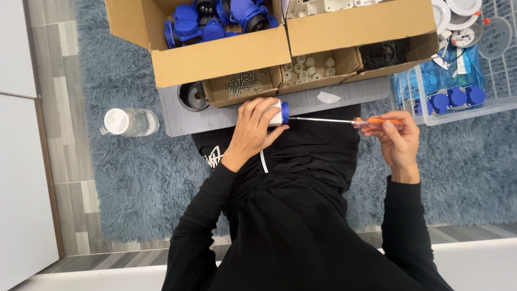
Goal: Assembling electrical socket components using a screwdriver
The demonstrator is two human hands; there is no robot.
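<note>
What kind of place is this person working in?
Probably a room at home used as a small assembly spot. The person sits on a shaggy blue-grey rug, beside cardboard boxes of blue plastic parts and screws, holding a screwdriver.

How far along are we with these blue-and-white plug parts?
Done: blue assembled parts fill the big cardboard box, and more sit in the clear bin.
In hand: the left hand grips a white-and-blue part while the right hand drives an orange-handled screwdriver into it.
Left: loose screws and white caps remain in the small boxes.
</note>
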